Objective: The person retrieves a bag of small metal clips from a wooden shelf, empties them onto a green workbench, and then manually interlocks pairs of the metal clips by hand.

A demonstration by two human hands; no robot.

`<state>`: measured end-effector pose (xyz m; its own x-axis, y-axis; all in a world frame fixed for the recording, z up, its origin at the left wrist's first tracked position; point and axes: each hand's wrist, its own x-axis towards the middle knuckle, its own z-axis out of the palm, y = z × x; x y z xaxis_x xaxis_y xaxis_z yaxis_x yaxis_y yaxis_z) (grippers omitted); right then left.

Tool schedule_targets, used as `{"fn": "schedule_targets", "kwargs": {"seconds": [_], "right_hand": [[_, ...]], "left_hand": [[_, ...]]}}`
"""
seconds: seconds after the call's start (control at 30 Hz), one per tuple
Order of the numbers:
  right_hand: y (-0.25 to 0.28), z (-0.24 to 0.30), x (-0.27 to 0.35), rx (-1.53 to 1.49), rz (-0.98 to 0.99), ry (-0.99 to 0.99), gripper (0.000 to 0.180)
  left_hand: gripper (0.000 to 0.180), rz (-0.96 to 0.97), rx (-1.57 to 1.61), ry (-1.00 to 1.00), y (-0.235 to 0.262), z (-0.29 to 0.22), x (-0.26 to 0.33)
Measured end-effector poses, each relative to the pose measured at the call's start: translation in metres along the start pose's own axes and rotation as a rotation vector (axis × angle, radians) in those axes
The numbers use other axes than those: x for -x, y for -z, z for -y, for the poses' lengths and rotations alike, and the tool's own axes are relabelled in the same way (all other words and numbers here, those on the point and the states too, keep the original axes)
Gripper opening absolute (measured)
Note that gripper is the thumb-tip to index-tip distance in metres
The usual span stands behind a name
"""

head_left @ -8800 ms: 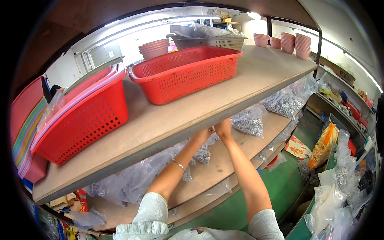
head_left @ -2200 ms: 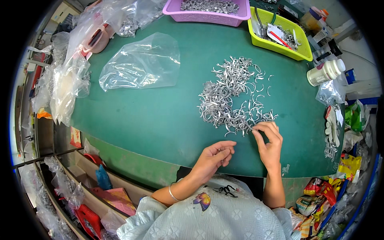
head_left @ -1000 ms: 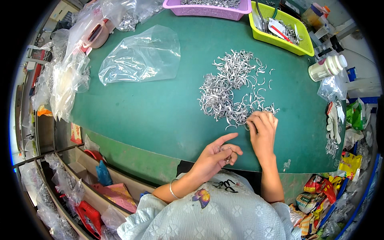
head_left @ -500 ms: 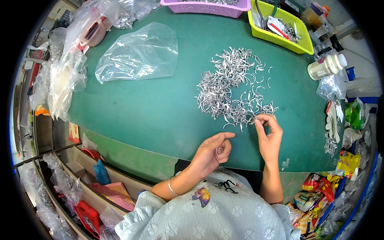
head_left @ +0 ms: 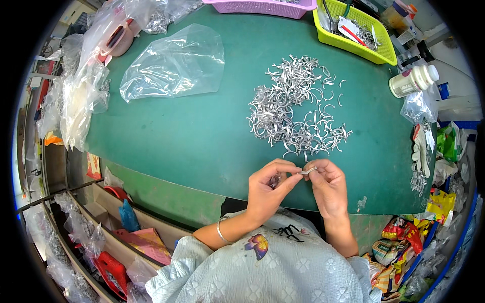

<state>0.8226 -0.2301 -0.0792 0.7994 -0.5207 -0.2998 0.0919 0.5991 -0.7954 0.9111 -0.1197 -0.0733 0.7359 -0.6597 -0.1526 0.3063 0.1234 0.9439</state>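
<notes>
In the head view, much is covered or cropped. The left hand (head_left: 267, 189) curls its lower fingers over some small metal pieces (head_left: 274, 181); the fingers hide most of them, so their number cannot be told. Its thumb and forefinger are closed on one end of a slim silver-grey metal strip (head_left: 307, 171), and the right hand (head_left: 329, 189) pinches the other end; the fingertips cover both ends. The strip is held in front of the person, just on the near side of a heap of curved metal pieces (head_left: 283, 111) lying on the green tabletop (head_left: 202, 136). The heap is too tangled to count; a few arcs lie loose along its right edge.

The top edge cuts off a lilac basket (head_left: 262, 8), leaving its contents barely visible. The top of a yellow-green basket (head_left: 382, 54) is cropped too; a white tag (head_left: 348, 29) and a red stick (head_left: 353, 35) lie over the metal bits inside. That makes two baskets. One clear plastic bag (head_left: 174, 65) lies left of the heap, and one white bottle (head_left: 413, 81) is tilted at the right, its label unclear. One bangle (head_left: 221, 231) circles the left wrist.
</notes>
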Motion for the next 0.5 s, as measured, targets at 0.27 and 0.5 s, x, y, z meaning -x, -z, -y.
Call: {"fn": "schedule_targets", "kwargs": {"seconds": [0.27,0.5], "right_hand": [[-0.006,0.0011,0.0052,0.242,-0.002,0.19,0.01],[-0.011,0.003,0.0099,0.286,-0.034,0.238,0.012]], "left_hand": [[0.013,0.018,0.107,-0.047,0.0018,0.0002,-0.0001],[0.015,0.049,0.237,0.204,0.0047,-0.0064,0.0004]]}}
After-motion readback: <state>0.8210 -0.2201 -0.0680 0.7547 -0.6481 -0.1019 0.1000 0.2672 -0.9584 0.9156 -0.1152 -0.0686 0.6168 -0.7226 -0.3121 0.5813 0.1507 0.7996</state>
